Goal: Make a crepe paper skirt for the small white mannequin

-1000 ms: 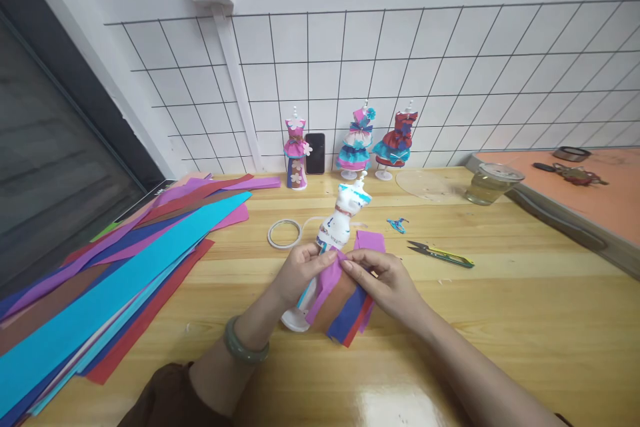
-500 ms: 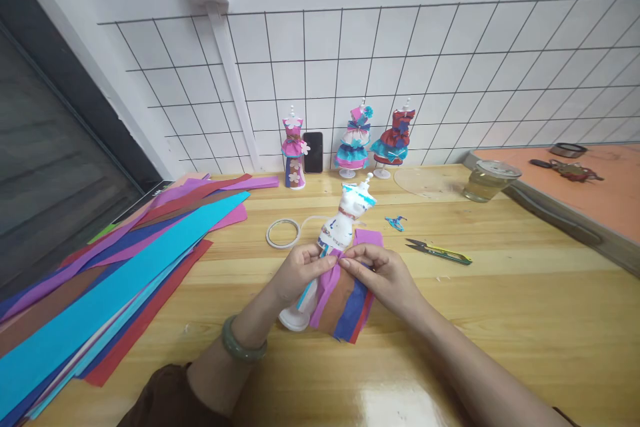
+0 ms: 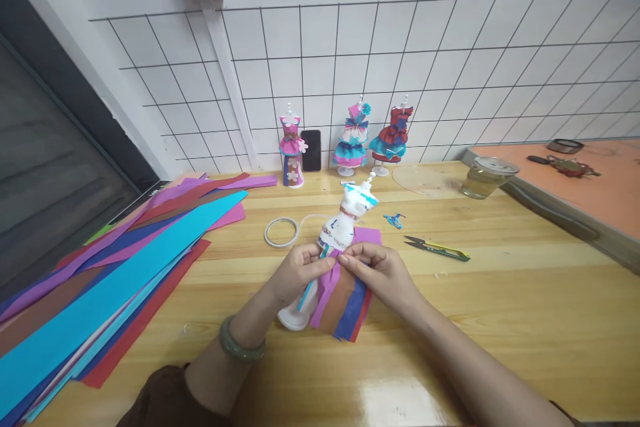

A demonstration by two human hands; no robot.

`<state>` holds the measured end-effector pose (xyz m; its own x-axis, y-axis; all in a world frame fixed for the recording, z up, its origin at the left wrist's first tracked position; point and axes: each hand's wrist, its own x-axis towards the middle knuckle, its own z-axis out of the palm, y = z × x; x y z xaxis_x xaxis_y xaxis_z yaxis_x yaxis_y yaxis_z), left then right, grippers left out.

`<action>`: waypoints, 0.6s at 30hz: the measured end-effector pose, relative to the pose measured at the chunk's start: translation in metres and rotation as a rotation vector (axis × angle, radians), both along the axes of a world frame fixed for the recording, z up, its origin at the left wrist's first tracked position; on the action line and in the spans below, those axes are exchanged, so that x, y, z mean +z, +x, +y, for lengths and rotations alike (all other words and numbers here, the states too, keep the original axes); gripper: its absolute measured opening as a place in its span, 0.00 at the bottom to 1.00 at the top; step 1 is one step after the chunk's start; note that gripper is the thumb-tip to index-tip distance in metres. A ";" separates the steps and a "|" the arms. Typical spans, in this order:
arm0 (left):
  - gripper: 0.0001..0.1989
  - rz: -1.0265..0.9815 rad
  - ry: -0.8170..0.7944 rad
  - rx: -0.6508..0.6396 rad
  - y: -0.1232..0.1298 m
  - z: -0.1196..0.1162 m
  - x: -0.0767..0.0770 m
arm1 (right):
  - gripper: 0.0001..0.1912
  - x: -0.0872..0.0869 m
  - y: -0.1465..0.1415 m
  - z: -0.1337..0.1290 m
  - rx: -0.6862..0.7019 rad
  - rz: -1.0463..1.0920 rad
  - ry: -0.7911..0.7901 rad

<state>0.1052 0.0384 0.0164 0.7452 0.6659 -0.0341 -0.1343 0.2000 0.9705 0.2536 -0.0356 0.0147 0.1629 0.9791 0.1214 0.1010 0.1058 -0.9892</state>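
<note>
Head camera: here is the small white dress-form mannequin (image 3: 337,230), leaning over the pale wooden table (image 3: 500,333), neck away from the person, round white base (image 3: 293,320) nearest. And look at the fingers! The left hand (image 3: 299,273) curls about the form below the hips, thumb pinching the top edge of a striped panel of purple, brown, blue and red paper (image 3: 337,300) against it. Right beside it, the right hand (image 3: 383,273) pinches that same top edge between thumb and forefinger, its other fingers curled in. Thumb tips nearly meeting, and the stripes fan out below!

This looks like delicate work, gathering and seating that edge. The neat way is small, even folds, each pressed flat under the left thumb before the right fingers let go. A light, level pull should serve best; tug hard and the thin sheet could tear or its stripes part. The form's lean asks for a firm left grip, too, lest the edge sit crooked.

Beyond the hands, a white-rimmed roll of tape (image 3: 267,232) lies to the left, yellow-and-black thread snips (image 3: 440,249) to the right, well apart from the paper.
</note>
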 end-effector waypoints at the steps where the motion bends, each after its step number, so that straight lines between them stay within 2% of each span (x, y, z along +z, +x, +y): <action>1: 0.12 0.001 0.008 0.001 0.000 0.000 0.000 | 0.16 0.000 0.000 0.000 -0.003 0.002 0.002; 14: 0.15 0.065 0.026 0.009 -0.001 -0.001 0.002 | 0.17 0.001 -0.001 0.004 -0.048 0.085 0.010; 18: 0.15 0.065 0.017 -0.007 -0.002 0.000 0.000 | 0.24 0.000 0.001 0.006 -0.126 0.067 0.076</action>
